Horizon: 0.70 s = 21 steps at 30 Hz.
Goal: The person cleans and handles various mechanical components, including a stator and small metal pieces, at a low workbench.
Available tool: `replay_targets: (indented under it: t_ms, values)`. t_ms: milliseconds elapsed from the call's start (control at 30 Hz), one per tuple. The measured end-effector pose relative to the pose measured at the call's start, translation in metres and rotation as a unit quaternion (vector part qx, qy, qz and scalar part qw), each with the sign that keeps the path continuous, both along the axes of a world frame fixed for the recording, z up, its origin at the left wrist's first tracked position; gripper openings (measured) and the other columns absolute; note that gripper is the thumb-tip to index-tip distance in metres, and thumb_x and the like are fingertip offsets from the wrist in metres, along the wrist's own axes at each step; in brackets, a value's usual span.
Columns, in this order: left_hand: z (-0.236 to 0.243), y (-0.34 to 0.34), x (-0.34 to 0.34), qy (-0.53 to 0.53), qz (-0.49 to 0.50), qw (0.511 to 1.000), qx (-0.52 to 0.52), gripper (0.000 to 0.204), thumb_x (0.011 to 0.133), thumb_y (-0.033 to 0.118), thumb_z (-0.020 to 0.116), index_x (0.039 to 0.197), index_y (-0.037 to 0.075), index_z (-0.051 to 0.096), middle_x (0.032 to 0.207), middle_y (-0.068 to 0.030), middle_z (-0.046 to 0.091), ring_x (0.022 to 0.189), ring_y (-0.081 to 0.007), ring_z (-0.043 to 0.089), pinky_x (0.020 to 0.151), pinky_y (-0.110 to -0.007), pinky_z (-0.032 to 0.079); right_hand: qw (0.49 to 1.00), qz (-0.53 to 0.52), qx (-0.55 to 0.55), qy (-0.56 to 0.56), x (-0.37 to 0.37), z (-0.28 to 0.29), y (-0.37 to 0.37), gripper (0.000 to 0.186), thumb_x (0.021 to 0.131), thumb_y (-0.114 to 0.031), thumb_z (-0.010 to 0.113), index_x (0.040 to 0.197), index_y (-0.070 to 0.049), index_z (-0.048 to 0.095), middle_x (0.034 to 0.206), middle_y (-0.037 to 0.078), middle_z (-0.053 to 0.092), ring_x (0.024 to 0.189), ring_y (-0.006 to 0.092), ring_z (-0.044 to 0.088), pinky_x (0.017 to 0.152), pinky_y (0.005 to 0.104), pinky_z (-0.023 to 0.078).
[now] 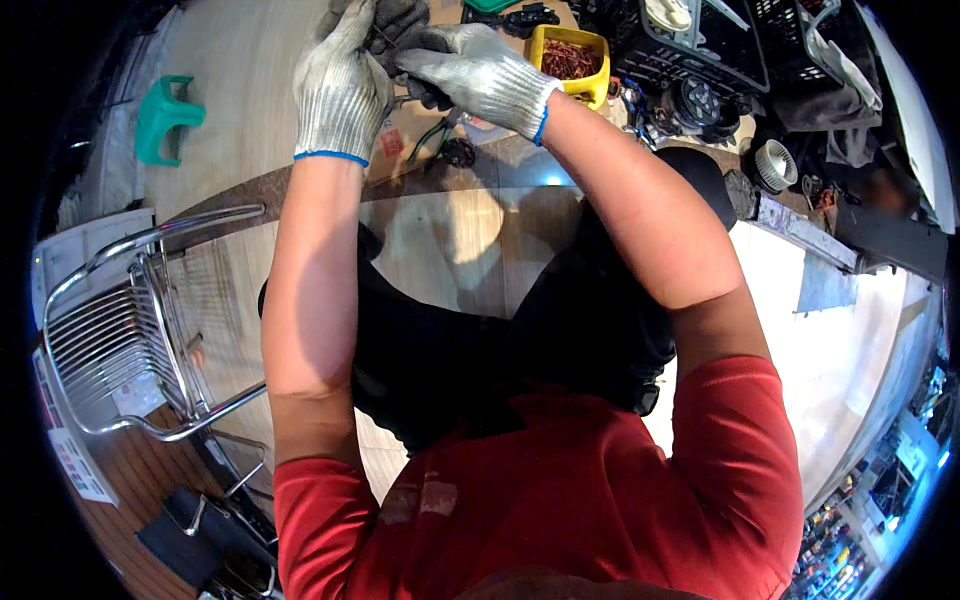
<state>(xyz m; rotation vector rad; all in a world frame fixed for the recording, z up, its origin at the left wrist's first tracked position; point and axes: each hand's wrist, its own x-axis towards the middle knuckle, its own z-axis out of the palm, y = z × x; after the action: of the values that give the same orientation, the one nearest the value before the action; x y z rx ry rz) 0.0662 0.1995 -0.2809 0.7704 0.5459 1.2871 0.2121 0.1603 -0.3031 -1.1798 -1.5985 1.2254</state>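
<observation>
My left hand (pixel 343 95), in a whitish knit glove with a blue cuff, is raised at the top edge of the view with its fingers closed. Close beside it my right hand (pixel 490 78), gloved the same way with dark fingertips, is pinched shut. Between the two hands is something small and dark; gloves and the picture edge hide what it is. Below them a cutter-like tool with dark green handles (pixel 432 138) lies on brown cardboard (pixel 392 150). Near the right hand stands a yellow container (pixel 592 92) with reddish copper-coloured scraps inside.
Black plastic crates (pixel 735 68) and dark motor-like parts (pixel 697 105) crowd the right, with a pale ribbed fan wheel (pixel 776 166). A green stool (pixel 160 122) stands far left. Nearer on the left is a chrome-framed chair (pixel 190 410). My knees are bent below.
</observation>
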Motion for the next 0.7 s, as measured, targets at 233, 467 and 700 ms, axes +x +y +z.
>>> replay_targets:
  t_ms: [233,467,700]
  values:
    - [-0.007,-0.005,-0.003,0.094,0.024,0.995,-0.033,0.021,0.099,0.012,0.051,0.112,-0.003,0.056,0.094,-0.0153,0.065,0.084,-0.0272,0.066,0.078,-0.042,0.057,0.975,0.056,0.092,-0.195,0.023,-0.024,0.012,0.034,0.094,-0.032,0.061,0.112,-0.005,0.069,0.091,0.013,0.071,0.077,0.0172,0.065,0.074,0.0304,0.052]
    - [-0.032,-0.015,-0.007,0.227,0.002,0.973,-0.040,0.026,0.097,0.016,0.058,0.114,-0.003,0.058,0.096,-0.0124,0.068,0.084,-0.0220,0.068,0.076,-0.035,0.058,0.893,0.084,0.056,-0.438,0.032,-0.089,0.003,0.034,0.093,-0.035,0.057,0.113,-0.011,0.068,0.105,0.018,0.068,0.098,0.0352,0.065,0.088,0.0420,0.050]
    - [-0.009,-0.007,-0.022,0.109,-0.016,0.993,-0.043,0.030,0.099,0.015,0.051,0.122,-0.004,0.052,0.099,-0.0159,0.066,0.086,-0.0271,0.067,0.080,-0.041,0.057,0.881,-0.005,0.113,-0.459,0.068,-0.132,0.025,0.029,0.092,-0.030,0.057,0.114,-0.015,0.068,0.104,0.016,0.069,0.097,0.0362,0.065,0.086,0.0446,0.052]
